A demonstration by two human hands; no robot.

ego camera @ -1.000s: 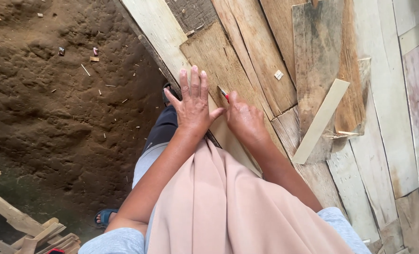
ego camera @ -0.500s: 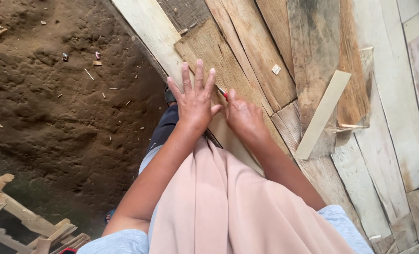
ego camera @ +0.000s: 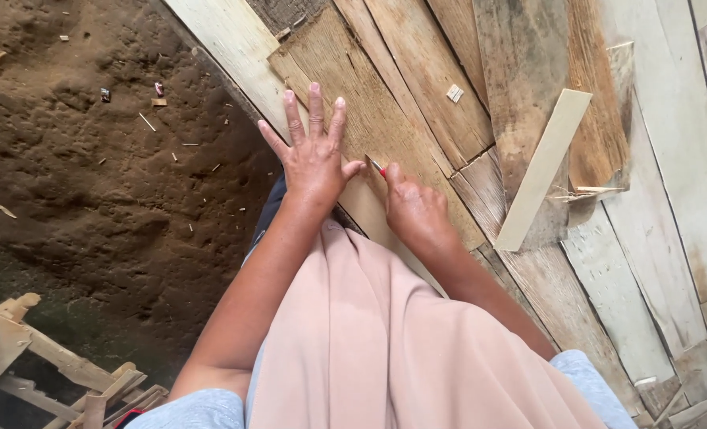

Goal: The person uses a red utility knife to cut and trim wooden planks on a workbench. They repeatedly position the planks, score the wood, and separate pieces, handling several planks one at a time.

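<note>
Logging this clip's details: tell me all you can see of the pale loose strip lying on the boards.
The strip is a flat, narrow slat of pale, clean-looking wood with straight edges and square-cut ends. It lies loose and slanted across darker weathered boards, upper end to the right, lower end nearer the person. Thin splinters lie against its right edge. Neither hand touches it; the right hand is nearest.

Brown plywood sheet [ego camera: 393, 111]: rough-grained, weathered, lying flat and aslant across the pale boards; my left hand [ego camera: 314, 159] presses flat on it, fingers spread. Red pencil [ego camera: 378, 168]: only its tip shows, pinched in my right hand [ego camera: 415, 210], touching the sheet just beside my left thumb.
</note>
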